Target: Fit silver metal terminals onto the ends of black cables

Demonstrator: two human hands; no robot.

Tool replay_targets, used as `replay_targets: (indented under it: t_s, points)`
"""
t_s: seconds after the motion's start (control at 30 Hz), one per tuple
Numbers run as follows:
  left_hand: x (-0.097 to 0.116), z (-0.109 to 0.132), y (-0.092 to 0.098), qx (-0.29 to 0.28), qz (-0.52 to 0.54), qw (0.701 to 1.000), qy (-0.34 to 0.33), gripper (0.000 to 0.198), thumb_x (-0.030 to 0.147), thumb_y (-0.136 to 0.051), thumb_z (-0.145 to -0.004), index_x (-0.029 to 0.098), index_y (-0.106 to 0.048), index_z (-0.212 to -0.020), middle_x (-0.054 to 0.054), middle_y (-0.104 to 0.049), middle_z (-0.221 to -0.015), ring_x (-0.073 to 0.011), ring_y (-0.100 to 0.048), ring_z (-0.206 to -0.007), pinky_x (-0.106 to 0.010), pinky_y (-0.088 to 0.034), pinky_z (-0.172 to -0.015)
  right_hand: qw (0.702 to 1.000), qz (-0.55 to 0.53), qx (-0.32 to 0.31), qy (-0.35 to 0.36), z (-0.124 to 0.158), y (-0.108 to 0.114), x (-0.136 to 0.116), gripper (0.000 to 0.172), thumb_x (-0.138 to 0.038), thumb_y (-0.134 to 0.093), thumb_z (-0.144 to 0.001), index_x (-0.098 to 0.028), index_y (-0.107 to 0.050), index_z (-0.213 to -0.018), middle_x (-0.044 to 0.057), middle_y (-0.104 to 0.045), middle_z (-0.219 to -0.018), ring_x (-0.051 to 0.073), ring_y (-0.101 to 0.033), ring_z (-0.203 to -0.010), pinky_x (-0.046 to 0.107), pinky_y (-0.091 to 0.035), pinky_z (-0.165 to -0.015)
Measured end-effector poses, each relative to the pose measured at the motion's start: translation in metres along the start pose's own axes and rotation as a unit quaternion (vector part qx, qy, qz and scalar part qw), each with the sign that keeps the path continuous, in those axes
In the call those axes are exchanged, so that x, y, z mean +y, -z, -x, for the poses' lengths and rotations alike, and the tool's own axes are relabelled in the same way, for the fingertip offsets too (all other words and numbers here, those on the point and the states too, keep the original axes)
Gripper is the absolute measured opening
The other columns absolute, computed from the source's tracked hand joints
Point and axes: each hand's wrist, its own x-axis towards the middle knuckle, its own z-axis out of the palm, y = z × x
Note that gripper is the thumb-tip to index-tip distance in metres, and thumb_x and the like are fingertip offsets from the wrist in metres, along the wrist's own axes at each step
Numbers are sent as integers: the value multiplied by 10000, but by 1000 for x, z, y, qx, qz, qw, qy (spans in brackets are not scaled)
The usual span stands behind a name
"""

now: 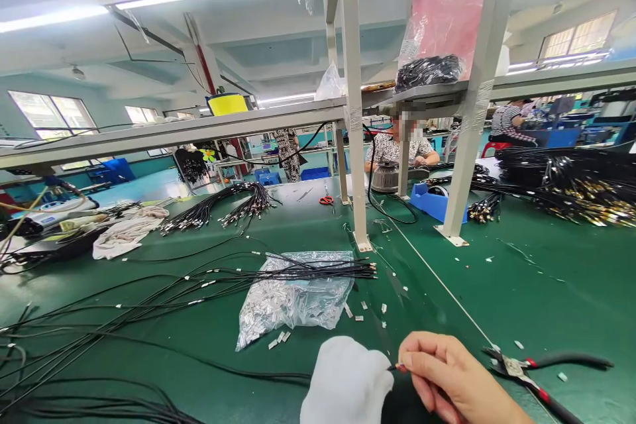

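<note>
My left hand (342,377), in a white glove, is closed around a black cable (258,371) that runs in from the left. My bare right hand (450,374) pinches the cable's short end between thumb and fingertips, just right of the glove. The tip itself is small and mostly covered by the fingers. Beyond the glove lies a clear plastic bag (283,311) of small pale pieces, with a few loose pieces (279,339) beside it. A bundle of black cables (318,271) with metal ends rests across the bag. Cutting pliers (517,368) with black-and-red handles lie open right of my right hand.
A metal shelf frame's post (355,146) stands on the green table (546,291). Behind are red-handled scissors (326,200), a blue tape dispenser (434,202) and a cable pile (586,189). A cloth (126,232) lies left. A person (402,146) sits across the table.
</note>
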Motion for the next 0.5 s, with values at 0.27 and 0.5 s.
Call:
replay_targets:
  t_s: [0.27,0.5]
  points:
    - [-13,4,5,-4,22,998,67,206,330,-515,-939,284,-690,-842,-35,-683,-823,-188,-680,-795,-233,-590,-666,986,-101,125,38,-1,25,-16,606,-690,-833,-557,-156,-621,-752,-71,-469,-500,26,-268,-383,203,-156,-421]
    - [-11,8,0,-14,21,997,75,220,379,-531,-926,308,-718,-834,-18,-696,-826,-181,-693,-813,-200,-591,-640,981,-191,-15,-20,-4,4,1,645,-620,-900,-548,-132,-657,-894,-35,-584,-605,33,-404,-419,180,-202,-428]
